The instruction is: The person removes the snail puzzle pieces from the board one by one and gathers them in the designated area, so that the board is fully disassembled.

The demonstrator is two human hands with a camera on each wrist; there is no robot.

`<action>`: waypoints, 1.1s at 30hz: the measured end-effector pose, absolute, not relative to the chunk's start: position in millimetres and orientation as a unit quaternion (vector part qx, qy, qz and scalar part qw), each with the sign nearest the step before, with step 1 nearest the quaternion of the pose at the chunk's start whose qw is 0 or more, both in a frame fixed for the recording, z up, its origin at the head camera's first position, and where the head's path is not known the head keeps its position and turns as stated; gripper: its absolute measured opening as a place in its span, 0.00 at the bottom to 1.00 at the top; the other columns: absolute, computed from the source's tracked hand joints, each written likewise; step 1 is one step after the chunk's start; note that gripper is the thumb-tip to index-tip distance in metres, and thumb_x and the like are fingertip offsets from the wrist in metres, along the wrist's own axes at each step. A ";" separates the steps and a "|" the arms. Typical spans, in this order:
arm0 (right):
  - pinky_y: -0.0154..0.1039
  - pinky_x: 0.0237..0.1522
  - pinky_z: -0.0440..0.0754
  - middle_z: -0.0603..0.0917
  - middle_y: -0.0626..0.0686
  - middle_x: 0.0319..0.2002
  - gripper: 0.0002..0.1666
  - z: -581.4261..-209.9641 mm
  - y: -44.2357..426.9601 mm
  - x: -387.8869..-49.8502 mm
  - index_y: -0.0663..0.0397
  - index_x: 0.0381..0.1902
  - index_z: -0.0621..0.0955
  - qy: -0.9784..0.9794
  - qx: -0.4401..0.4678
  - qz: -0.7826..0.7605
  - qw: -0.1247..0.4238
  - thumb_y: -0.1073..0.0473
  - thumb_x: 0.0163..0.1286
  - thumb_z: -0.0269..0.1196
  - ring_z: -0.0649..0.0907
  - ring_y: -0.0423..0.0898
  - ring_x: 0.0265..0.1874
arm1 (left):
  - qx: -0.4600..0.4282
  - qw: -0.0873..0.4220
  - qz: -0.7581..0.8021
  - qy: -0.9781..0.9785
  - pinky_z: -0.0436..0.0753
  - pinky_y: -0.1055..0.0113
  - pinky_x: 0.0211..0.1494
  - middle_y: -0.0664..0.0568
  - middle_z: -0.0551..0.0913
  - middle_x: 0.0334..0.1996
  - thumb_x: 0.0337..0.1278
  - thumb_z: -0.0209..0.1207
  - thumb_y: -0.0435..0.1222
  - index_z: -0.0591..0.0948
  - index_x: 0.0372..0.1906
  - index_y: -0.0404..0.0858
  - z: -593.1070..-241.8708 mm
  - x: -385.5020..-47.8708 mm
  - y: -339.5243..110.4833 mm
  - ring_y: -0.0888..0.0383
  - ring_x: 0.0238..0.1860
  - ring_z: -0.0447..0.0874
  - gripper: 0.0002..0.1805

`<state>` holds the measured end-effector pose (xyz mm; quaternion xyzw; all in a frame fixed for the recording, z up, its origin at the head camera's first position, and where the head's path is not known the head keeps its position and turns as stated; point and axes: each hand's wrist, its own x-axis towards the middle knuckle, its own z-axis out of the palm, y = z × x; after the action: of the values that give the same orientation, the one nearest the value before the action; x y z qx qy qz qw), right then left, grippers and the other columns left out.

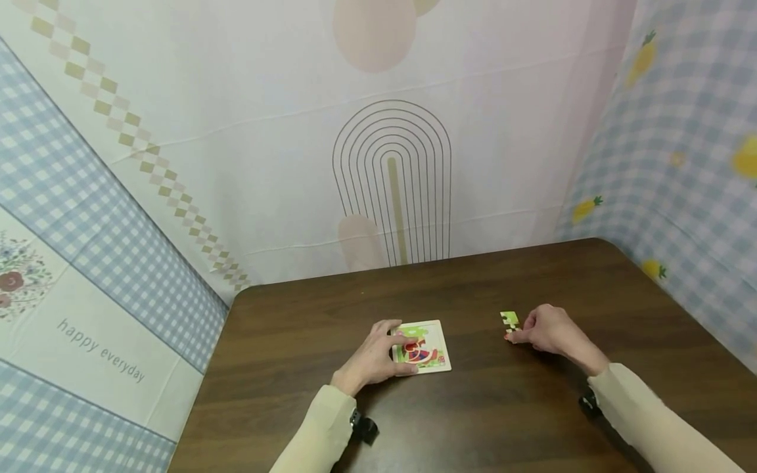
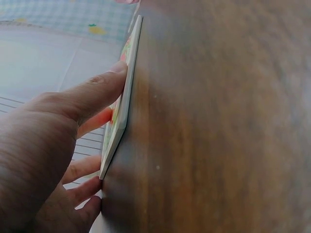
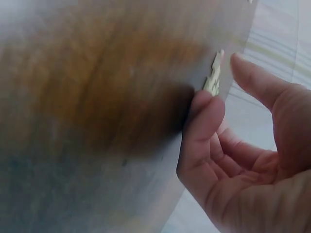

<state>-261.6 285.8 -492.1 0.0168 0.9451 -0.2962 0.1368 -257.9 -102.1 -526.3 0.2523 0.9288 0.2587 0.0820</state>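
Observation:
A square puzzle board (image 1: 438,341) with a red, blue and green picture lies flat on the table. The left hand (image 1: 374,355) rests on its left side, thumb and fingers spread over the picture; in the left wrist view the thumb of that hand (image 2: 43,141) lies on the board's edge (image 2: 127,92). To the right are a few loose green and red puzzle pieces (image 1: 509,318). The right hand (image 1: 550,330) is beside them, fingertips at the lowest piece. In the right wrist view a gap shows between thumb and bent fingers of that hand (image 3: 243,150), near the pieces (image 3: 214,77).
The brown wooden table (image 1: 473,420) reaches back to a pale patterned cloth (image 1: 284,164). Blue checked cloth hangs at the left and right sides. Each wrist carries a small black camera.

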 end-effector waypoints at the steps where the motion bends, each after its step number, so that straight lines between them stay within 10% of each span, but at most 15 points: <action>1: 0.38 0.26 0.72 0.75 0.44 0.17 0.25 -492.1 283.7 -260.6 0.52 0.21 0.81 0.947 0.020 -0.291 0.136 0.44 0.66 0.79 0.75 0.42 0.20 | 0.252 0.082 0.260 0.929 0.73 0.42 0.82 0.43 0.69 0.82 0.60 0.78 0.52 0.86 0.70 0.51 -526.3 -257.8 -102.0 0.42 0.84 0.62 0.33; 13: 0.37 0.24 0.67 0.66 0.42 0.13 0.32 -493.1 274.3 -255.9 0.49 0.13 0.75 0.958 0.034 -0.262 0.113 0.42 0.69 0.75 0.68 0.40 0.16 | 0.249 0.081 0.258 0.930 0.73 0.42 0.82 0.44 0.69 0.82 0.60 0.78 0.53 0.86 0.70 0.51 -526.8 -256.0 -101.9 0.43 0.84 0.62 0.33; 22: 0.39 0.36 0.78 0.88 0.54 0.37 0.34 -482.3 253.4 -245.9 0.67 0.63 0.83 0.939 -0.063 -0.334 0.058 0.48 0.70 0.77 0.81 0.45 0.32 | 0.247 0.086 0.257 0.930 0.72 0.42 0.82 0.45 0.68 0.83 0.61 0.77 0.54 0.85 0.71 0.51 -524.5 -255.5 -101.9 0.43 0.85 0.61 0.34; 33: 0.32 0.36 0.77 0.84 0.48 0.35 0.19 -493.8 199.7 -247.6 0.59 0.53 0.89 0.902 -0.170 -0.392 0.064 0.59 0.68 0.78 0.78 0.41 0.34 | 0.244 0.088 0.264 0.929 0.71 0.40 0.83 0.45 0.67 0.83 0.61 0.77 0.55 0.85 0.71 0.52 -525.4 -255.8 -102.8 0.43 0.85 0.60 0.34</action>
<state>-247.6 199.7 -493.8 -0.1703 0.9019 -0.3917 0.0642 -255.8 -102.8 -525.4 0.2441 0.9289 0.2642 0.0883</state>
